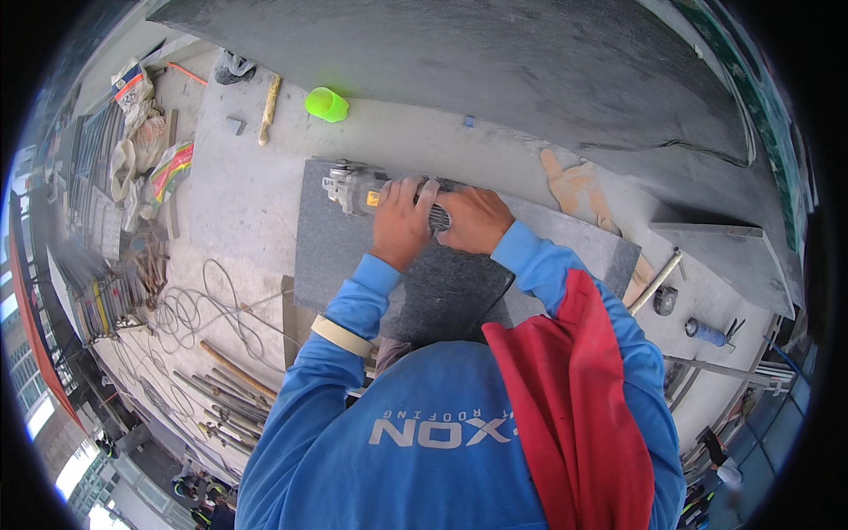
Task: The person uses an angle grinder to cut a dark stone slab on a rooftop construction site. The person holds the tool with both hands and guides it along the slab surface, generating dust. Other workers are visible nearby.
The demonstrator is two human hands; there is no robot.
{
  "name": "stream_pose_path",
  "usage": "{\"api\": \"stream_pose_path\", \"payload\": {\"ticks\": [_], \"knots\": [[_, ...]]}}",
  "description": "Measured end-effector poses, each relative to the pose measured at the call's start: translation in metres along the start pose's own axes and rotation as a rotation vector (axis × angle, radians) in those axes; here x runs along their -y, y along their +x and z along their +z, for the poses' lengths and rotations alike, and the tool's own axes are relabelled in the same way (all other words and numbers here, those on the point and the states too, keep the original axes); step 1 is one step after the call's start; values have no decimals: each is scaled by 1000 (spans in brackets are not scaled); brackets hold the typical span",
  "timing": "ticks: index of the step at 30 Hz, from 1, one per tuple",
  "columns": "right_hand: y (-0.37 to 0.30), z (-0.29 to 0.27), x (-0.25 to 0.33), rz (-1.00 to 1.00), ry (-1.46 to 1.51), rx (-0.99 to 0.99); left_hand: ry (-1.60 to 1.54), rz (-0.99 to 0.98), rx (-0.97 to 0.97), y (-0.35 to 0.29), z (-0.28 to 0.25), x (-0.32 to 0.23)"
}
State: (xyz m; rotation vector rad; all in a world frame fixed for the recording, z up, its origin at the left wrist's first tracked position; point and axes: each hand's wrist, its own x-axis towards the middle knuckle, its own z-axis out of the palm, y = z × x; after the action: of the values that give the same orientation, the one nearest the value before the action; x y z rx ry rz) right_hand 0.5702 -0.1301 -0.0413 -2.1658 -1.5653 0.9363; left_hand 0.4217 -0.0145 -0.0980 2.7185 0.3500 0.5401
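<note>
Both of my hands are closed around a grey angle grinder (358,193), which lies across the far edge of a dark grey stone slab (336,256). My left hand (402,223) wraps over the middle of its body. Around the rear end, right beside it, my right hand (477,221) is clasped. The grinder's head points to the left, over the slab's far left corner; its disc is too blurred to make out. A lighter grey slab (601,252) lies to the right, partly under my right forearm.
A green cup (327,104) and a yellowish stick (269,110) lie beyond the slab. Work gloves (579,190), a tape measure (666,301) and a caulking gun (709,333) are at right. Looped cable (212,300), pipes (234,397) and sacks (141,150) are at left.
</note>
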Motion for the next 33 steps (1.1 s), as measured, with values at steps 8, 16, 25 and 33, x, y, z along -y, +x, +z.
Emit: {"api": "stream_pose_path", "payload": {"ticks": [8,16,25,33], "knots": [[42,27,7,-60,33,-24,49,-18,34,-9,-5,43],[56,26,27,-61,32,-76,43,-31,35,-9,-14,65],[-1,-1,8,35,19,42,23,42,45,-3,-1,7],[-10,-2,3,42,-11,-9,14,27,15,-1,2,-4]]}}
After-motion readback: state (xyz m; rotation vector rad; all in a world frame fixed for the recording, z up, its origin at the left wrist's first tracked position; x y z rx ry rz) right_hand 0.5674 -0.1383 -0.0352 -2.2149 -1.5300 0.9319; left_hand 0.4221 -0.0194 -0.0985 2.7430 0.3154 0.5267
